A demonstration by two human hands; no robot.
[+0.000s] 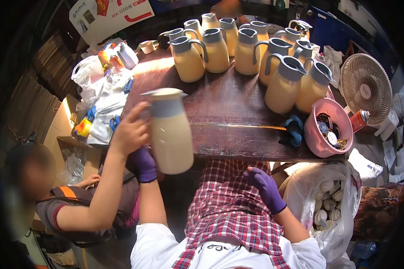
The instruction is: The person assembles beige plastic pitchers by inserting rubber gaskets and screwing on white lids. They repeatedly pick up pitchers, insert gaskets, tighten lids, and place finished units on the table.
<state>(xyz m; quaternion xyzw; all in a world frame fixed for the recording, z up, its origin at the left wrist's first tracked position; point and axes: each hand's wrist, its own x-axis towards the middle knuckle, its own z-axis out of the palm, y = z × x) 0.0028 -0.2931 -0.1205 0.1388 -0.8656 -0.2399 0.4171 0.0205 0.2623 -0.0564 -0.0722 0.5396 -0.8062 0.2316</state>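
A cream jug (171,136) with a grey collar and cream lid hangs upright at the near edge of the dark wooden table (229,116). My left hand (144,163), in a purple glove, grips it low on its left side. A co-worker sitting at my left reaches up with a bare hand (129,131) that touches the jug's handle side just above my glove. My right hand (267,188), also gloved in purple, rests loosely curled on the red plaid apron (229,215) over my lap and holds nothing.
Several matching cream jugs (238,49) crowd the table's far half. A pink bowl (314,134) of small parts and a blue cloth (294,130) sit at the right edge, near a fan (366,87) and red spray can (358,120). A clear bag of white caps (327,210) stands at my right; plastic bags (98,98) pile at left.
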